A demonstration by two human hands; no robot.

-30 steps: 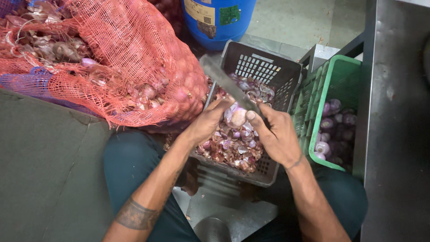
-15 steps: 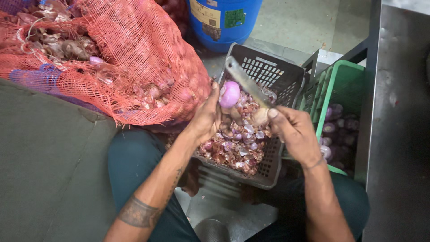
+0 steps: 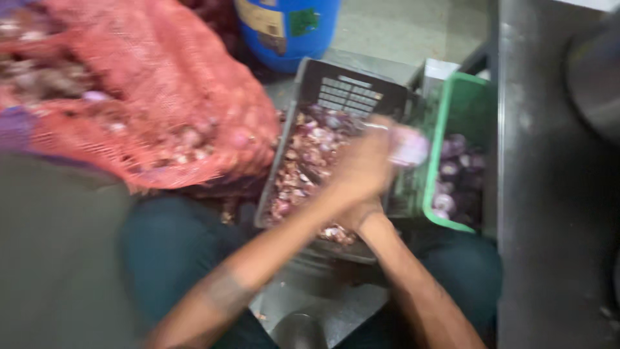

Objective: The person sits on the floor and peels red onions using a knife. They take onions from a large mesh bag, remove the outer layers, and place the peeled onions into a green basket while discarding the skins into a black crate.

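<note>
We see our left hand (image 3: 368, 165) stretched across the dark grey crate (image 3: 352, 97), closed around a pale, peeled onion (image 3: 410, 147) that it holds over the gap between that crate and the green crate (image 3: 452, 110) to its right. The picture is blurred by motion, so the fingers themselves are hard to make out, but the onion sits at their tips, just at the green crate's left rim. Our right hand (image 3: 356, 216) lies under the left wrist, at the near edge of the grey crate; we cannot tell whether it is open or closed, nor whether it holds anything, because the left forearm crosses over it.

The grey crate is filled with reddish-purple onion skins (image 3: 303, 161) and trimmings. The green crate holds several peeled purple onions (image 3: 455, 174) at its bottom. To the left, a large red mesh sack (image 3: 148, 97) bulging with unpeeled onions leans against the grey crate's left side and rests partly on our knee. Behind the crates a blue drum (image 3: 290, 26) stands on the floor (image 3: 400, 26). Along the right runs the grey metal side of a worktop (image 3: 549, 194), touching or just beside the green crate. Our legs in dark trousers frame the near side of the crates.
</note>
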